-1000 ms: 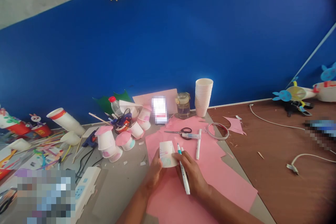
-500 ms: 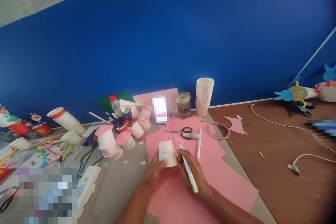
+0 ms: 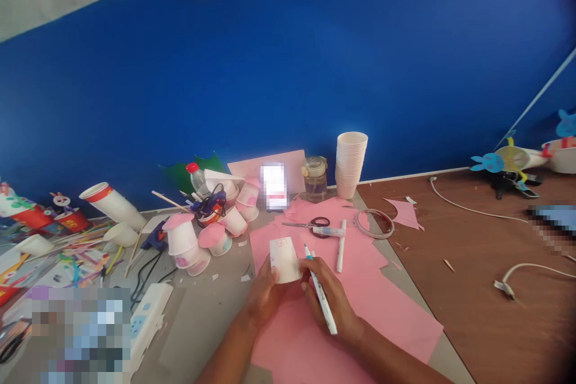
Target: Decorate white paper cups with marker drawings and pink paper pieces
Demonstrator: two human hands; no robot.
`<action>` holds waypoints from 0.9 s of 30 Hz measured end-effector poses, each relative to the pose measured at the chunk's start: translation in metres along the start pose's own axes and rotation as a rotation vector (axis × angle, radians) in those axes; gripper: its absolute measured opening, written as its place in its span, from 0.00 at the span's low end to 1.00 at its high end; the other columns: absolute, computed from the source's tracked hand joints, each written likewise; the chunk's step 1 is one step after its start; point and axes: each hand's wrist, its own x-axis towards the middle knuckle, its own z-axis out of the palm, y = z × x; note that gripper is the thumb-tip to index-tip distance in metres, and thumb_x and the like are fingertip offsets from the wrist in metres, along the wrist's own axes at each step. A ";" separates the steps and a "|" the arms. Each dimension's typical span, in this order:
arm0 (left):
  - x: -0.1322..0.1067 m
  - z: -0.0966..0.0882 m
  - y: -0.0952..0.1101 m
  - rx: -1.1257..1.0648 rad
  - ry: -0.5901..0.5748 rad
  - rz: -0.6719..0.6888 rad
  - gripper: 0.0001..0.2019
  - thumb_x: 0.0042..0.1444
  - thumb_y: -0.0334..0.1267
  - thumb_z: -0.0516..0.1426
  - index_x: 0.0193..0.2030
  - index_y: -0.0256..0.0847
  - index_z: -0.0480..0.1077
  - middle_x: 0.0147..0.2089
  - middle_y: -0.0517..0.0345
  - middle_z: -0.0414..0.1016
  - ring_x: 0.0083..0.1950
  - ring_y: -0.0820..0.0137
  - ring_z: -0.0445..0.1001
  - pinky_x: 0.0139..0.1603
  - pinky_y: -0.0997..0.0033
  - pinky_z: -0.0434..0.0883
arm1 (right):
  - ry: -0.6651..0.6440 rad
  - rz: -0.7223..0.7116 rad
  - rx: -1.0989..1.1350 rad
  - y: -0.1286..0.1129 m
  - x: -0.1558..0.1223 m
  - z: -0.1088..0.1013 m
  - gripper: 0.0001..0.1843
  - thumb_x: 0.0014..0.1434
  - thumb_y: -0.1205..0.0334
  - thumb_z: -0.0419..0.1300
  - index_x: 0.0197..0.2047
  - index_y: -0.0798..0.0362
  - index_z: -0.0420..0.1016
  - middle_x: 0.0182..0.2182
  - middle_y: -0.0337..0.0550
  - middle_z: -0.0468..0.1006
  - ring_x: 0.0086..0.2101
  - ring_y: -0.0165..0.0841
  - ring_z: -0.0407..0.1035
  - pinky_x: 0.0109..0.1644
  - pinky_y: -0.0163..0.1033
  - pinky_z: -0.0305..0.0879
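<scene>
My left hand (image 3: 263, 294) is wrapped round a white paper cup (image 3: 284, 263), held upside down with its wider rim toward me. A small red drawing shows near its narrow end, and faint purple marks lie by my thumb. In my right hand (image 3: 333, 297) is a white marker (image 3: 323, 298) with a blue tip, which points up and left just beside the cup, apart from it. Both hands are above pink paper (image 3: 382, 312). Beyond them lie scissors (image 3: 310, 225), a second white marker (image 3: 341, 249) and a short capped tube or pen (image 3: 329, 231).
A tall stack of paper cups (image 3: 351, 165) and a lidded jar (image 3: 314, 180) stand by the blue wall. A tape roll (image 3: 375, 224) lies right of the scissors. Pink-topped cups (image 3: 182, 240), a glue gun (image 3: 155, 236) and a power strip (image 3: 150, 321) are on the left.
My left hand has turned the paper cup, so the red drawing sits further left and the purple marks are mostly out of sight. The marker has shifted slightly left.
</scene>
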 end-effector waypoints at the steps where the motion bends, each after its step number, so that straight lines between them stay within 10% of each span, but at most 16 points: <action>1: 0.000 0.000 0.000 0.021 -0.014 0.004 0.25 0.53 0.48 0.61 0.55 0.38 0.67 0.50 0.45 0.74 0.55 0.54 0.68 0.58 0.52 0.61 | 0.008 -0.011 0.002 0.001 -0.001 0.000 0.20 0.60 0.70 0.49 0.56 0.49 0.59 0.37 0.45 0.70 0.34 0.35 0.66 0.39 0.41 0.68; 14: 0.001 0.000 0.002 0.041 -0.010 -0.020 0.16 0.55 0.42 0.60 0.45 0.33 0.72 0.44 0.45 0.75 0.51 0.55 0.70 0.56 0.54 0.64 | 0.002 -0.032 0.005 0.000 0.000 0.001 0.23 0.60 0.69 0.50 0.58 0.47 0.55 0.38 0.45 0.69 0.35 0.35 0.67 0.42 0.44 0.68; 27: 0.000 0.002 -0.007 0.302 0.149 0.074 0.29 0.50 0.40 0.64 0.59 0.43 0.63 0.41 0.53 0.74 0.40 0.64 0.71 0.42 0.65 0.67 | 0.006 0.128 -0.082 0.006 0.000 0.003 0.20 0.61 0.64 0.52 0.56 0.51 0.57 0.35 0.44 0.69 0.32 0.34 0.66 0.36 0.40 0.68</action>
